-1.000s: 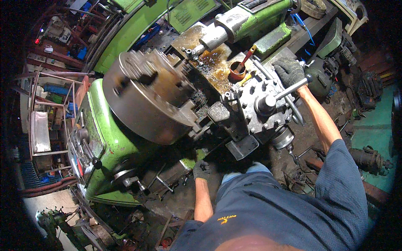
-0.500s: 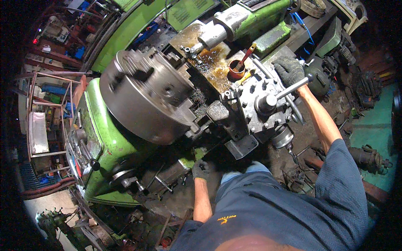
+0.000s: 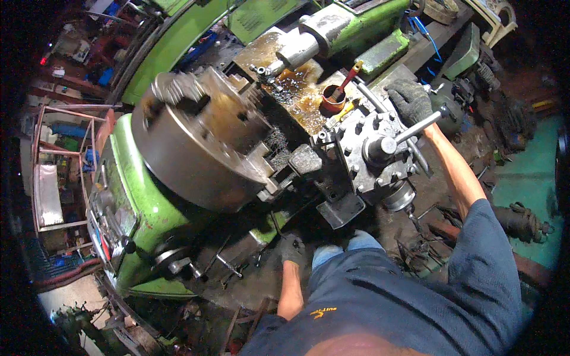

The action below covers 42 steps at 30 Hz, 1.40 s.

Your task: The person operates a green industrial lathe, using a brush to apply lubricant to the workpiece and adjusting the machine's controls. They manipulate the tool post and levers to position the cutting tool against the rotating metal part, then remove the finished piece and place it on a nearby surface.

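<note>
My left hand point(image 3: 291, 248), in a dark glove, is low beside the lathe's front. Its fingers are closed at the lower end of a thin dark lever point(image 3: 276, 225). In a grey glove, my right hand point(image 3: 409, 102) lies over the far right side of the square tool post point(image 3: 369, 153), fingers stretched out and fingertips partly lost against the dark metal. The tool post's clamp handle point(image 3: 418, 126) passes in front of that wrist. Left of the tool post, the large lathe chuck point(image 3: 190, 151) looks smeared by turning, with stepped jaws on its face.
A red-brown cup point(image 3: 333, 99) holding a brush point(image 3: 350, 80) stands on the wet, chip-strewn slide point(image 3: 306, 110). Behind it is the green tailstock point(image 3: 362, 29). The green headstock point(image 3: 139, 207) stands left, with a handwheel point(image 3: 173, 258) low in front.
The view has shifted slightly, moving the machine left in the picture. My left hand is a little lower and to the right, and the lever now shows by its fingers. My right hand stays put.
</note>
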Available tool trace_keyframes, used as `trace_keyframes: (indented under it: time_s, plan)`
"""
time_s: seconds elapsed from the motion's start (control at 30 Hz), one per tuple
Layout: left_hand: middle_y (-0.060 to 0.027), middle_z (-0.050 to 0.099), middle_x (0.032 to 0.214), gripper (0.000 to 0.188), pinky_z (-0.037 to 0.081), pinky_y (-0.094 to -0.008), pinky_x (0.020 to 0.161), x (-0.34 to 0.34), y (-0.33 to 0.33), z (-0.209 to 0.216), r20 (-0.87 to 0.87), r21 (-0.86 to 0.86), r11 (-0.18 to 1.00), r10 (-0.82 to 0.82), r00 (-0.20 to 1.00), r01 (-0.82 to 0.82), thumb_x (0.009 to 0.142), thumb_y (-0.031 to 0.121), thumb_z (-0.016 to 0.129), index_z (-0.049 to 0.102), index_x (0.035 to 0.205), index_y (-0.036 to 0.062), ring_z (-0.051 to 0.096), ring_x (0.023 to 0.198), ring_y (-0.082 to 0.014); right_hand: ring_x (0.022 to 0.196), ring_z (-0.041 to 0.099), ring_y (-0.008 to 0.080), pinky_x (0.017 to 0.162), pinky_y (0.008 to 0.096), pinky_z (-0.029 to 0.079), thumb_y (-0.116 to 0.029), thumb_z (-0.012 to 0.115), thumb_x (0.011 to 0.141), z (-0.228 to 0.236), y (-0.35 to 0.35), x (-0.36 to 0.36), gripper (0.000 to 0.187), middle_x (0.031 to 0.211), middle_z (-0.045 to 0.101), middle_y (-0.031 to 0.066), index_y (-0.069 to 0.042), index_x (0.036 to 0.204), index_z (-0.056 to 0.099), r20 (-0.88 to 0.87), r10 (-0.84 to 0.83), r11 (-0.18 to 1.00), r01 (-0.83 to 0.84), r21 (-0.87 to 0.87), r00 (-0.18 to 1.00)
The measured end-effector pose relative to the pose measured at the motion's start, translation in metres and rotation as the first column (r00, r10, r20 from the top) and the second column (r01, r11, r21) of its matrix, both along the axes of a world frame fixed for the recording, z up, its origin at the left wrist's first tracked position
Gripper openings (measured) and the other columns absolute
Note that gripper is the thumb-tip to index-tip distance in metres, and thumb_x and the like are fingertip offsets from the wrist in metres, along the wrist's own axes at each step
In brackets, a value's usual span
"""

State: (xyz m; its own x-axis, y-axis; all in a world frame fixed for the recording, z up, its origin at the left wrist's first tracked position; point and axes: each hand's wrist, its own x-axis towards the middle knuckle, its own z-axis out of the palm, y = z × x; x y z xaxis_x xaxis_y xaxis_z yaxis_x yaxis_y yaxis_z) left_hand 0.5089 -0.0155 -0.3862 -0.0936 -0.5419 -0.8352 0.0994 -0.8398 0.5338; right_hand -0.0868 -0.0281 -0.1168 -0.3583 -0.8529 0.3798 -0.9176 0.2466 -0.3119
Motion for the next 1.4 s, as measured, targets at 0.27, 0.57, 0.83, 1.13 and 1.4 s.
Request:
trace_keyframes:
  time_s: [0.27, 0.57, 0.83, 1.13, 1.4]
  plan:
    - [-0.0066, 0.063, 0.076, 0.018, 0.053, -0.0420, 0.057, 0.019, 0.055, -0.110, 0.220, 0.178, 0.903, -0.424, 0.879, 0.391, 0.086, 0.029, 0.069, 0.062, 0.093, 0.0128, 0.062, 0.070, -0.0259, 0.097, 0.067, 0.0371, 0.087, 0.0443, 0.052, -0.020, 0.061, 0.094, 0.004, -0.004, 0.005, 0.023, 0.104, 0.072, 0.0189, -0.001, 0.101, 0.073, 0.055, 0.012, 0.999, -0.010, -0.049, 0.998]
    - [-0.0176, 0.067, 0.116, 0.045, 0.055, -0.0467, 0.085, 0.021, 0.063, -0.044, 0.608, 0.111, 0.613, -0.664, 0.435, 0.782, 0.087, 0.033, 0.070, 0.063, 0.122, 0.0068, 0.066, 0.093, -0.0340, 0.096, 0.067, 0.0367, 0.087, 0.0452, 0.051, -0.018, 0.065, 0.092, -0.011, 0.000, -0.006, 0.019, 0.103, 0.072, 0.0169, -0.003, 0.100, 0.074, 0.062, 0.003, 0.998, 0.000, -0.056, 0.998]
    - [-0.0159, 0.073, 0.102, 0.034, 0.054, -0.0432, 0.086, 0.028, 0.033, 0.096, 0.811, -0.461, 0.400, -0.173, 0.559, 0.792, 0.092, 0.035, 0.066, 0.073, 0.104, 0.0038, 0.068, 0.094, -0.0356, 0.098, 0.067, 0.0365, 0.089, 0.0449, 0.051, -0.023, 0.063, 0.093, -0.008, 0.003, -0.008, 0.024, 0.105, 0.072, 0.0171, -0.003, 0.101, 0.074, 0.047, -0.020, 0.999, 0.021, -0.027, 0.999]
    - [-0.0116, 0.069, 0.090, 0.013, 0.053, -0.0399, 0.077, -0.043, -0.104, 0.397, 0.623, -0.523, -0.200, 0.573, 0.532, 0.828, 0.093, 0.014, 0.066, 0.068, 0.100, 0.0033, 0.065, 0.082, -0.0324, 0.102, 0.065, 0.0380, 0.090, 0.0481, 0.051, -0.037, 0.056, 0.093, -0.001, 0.012, -0.009, 0.030, 0.104, 0.071, 0.0162, -0.012, 0.097, 0.073, 0.030, 0.008, 0.999, -0.007, -0.034, 1.000]
    - [-0.0134, 0.068, 0.086, 0.017, 0.050, -0.0485, 0.076, -0.026, -0.236, 0.449, 0.629, -0.067, -0.025, 0.775, 0.062, 0.997, 0.087, 0.025, 0.068, 0.069, 0.088, 0.0084, 0.065, 0.084, -0.0362, 0.094, 0.064, 0.0367, 0.081, 0.0489, 0.051, -0.018, 0.063, 0.077, -0.008, 0.008, -0.014, 0.012, 0.092, 0.069, 0.0145, -0.015, 0.086, 0.070, -0.019, 0.043, 0.999, -0.043, -0.012, 0.999]
